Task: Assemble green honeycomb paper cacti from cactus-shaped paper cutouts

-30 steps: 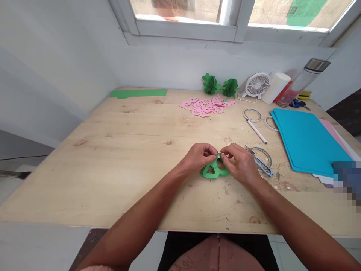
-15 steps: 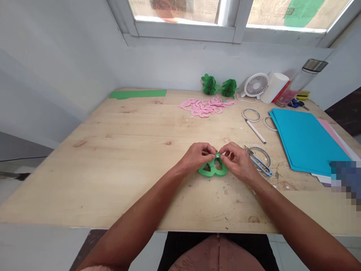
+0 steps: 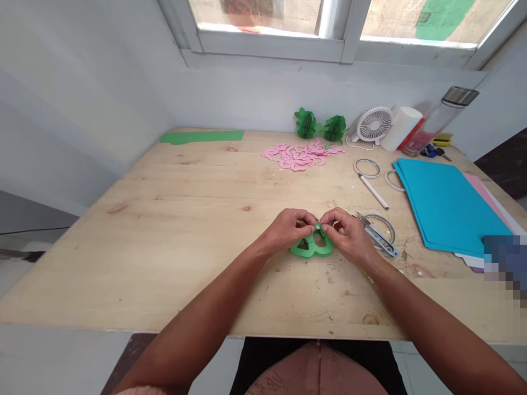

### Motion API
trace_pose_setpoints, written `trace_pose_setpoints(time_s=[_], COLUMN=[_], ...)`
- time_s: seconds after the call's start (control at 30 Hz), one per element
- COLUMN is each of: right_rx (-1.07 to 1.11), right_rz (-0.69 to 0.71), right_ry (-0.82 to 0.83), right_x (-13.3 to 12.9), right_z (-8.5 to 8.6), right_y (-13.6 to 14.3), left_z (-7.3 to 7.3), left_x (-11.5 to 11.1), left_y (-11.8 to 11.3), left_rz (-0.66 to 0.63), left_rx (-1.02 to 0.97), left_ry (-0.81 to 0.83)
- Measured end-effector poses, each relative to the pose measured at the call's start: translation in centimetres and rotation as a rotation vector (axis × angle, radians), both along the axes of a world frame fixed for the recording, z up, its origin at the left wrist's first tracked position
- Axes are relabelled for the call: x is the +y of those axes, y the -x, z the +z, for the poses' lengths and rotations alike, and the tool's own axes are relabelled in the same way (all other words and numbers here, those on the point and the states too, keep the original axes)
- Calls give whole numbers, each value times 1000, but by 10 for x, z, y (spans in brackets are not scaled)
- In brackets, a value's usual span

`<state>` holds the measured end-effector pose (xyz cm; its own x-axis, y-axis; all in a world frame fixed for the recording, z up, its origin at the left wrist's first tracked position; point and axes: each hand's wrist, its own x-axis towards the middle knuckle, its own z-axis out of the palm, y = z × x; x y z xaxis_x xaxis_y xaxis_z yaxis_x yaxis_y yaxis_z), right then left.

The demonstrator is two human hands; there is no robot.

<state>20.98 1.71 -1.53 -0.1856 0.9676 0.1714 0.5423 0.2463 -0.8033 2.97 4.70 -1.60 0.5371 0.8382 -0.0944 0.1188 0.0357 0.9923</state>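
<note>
A green paper cutout (image 3: 312,252) with rounded loops and openings hangs between my hands, just over the wooden table (image 3: 173,219). My left hand (image 3: 293,227) pinches its upper edge from the left. From the right, my right hand (image 3: 345,231) pinches the same upper edge, the fingertips of both hands nearly touching. A small white patch shows on the paper between the fingertips. Close to my right hand lie light blue snips (image 3: 381,238) on top of a tape roll (image 3: 393,227).
Pink paper cutouts (image 3: 296,156) lie in a pile near the wall, before two green paper figures (image 3: 305,123). A white pen (image 3: 374,192), another tape roll (image 3: 366,160) and blue sheets (image 3: 453,203) are at right. Behind stand a small fan (image 3: 374,125) and a bottle (image 3: 440,120).
The green cutout has shifted very slightly to the right. Both hands keep their pinch on it, almost unmoved.
</note>
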Motion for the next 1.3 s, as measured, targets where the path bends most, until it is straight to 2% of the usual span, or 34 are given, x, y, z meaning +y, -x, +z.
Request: trace_pose_setpoints(time_s=[0.13,0.27,0.33,0.43,0.63,1.1,1.3], right_rx=[-31,-178,-249,-346,-470,-474,-458], right_rz=[-12,-56,-37,23,16,4,-10], right_ry=[-24,-276,-402,-477,-515,-483,-482], right_x=[-1,-4,-6,-8,-7,-8,-8], right_z=[0,5,7,8,3,1,0], right_y=[1,2,3,5,7,9,10], left_z=[-2,-2,-2,-1,-3,-4,-5], left_x=[1,1,1,0,1,-1,-1], left_y=[-1,-2,-2,-2,-2,-3,-4], left_rz=[26,71,91,101,89,91,92], left_rx=[15,-27,-52,-78,-101,58,69], left_ry=[6,89,129,147,112,-161,-180])
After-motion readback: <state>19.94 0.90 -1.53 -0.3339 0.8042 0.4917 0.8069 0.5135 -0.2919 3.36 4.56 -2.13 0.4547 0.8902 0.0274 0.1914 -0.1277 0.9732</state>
